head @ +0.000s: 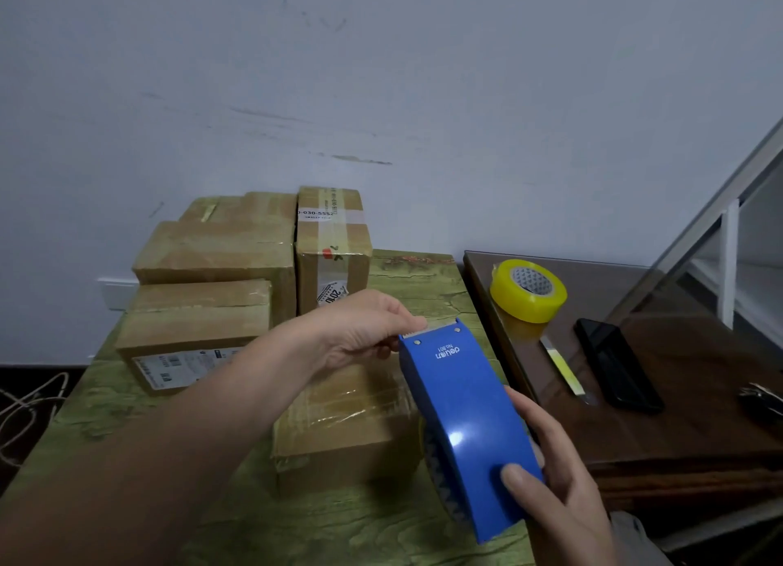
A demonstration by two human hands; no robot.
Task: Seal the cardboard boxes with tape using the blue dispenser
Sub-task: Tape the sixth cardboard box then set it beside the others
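the right hand (559, 476) grips the blue dispenser (462, 425) from behind, thumb pressed on its face and the other fingers wrapped round the far side, holding it in the air just right of the near box (347, 421). the left hand (360, 328) reaches to the dispenser's cutter end, fingers (413, 324) pinched together there, apparently on the loose tape end, though the tape itself is too faint to make out.

the near box lies on the green desk (140, 417) below both hands. its top is shiny with clear tape already, so it looks at least partly sealed; whether another strip is due i cannot tell. behind it, four more boxes (212, 260) are stacked toward the wall, and each shows tape across its seams. judging by that, most of the sealing seems done and this box is the one in hand.

right of the dispenser, a yellow roll (527, 290) sits on a dark table (678, 438).
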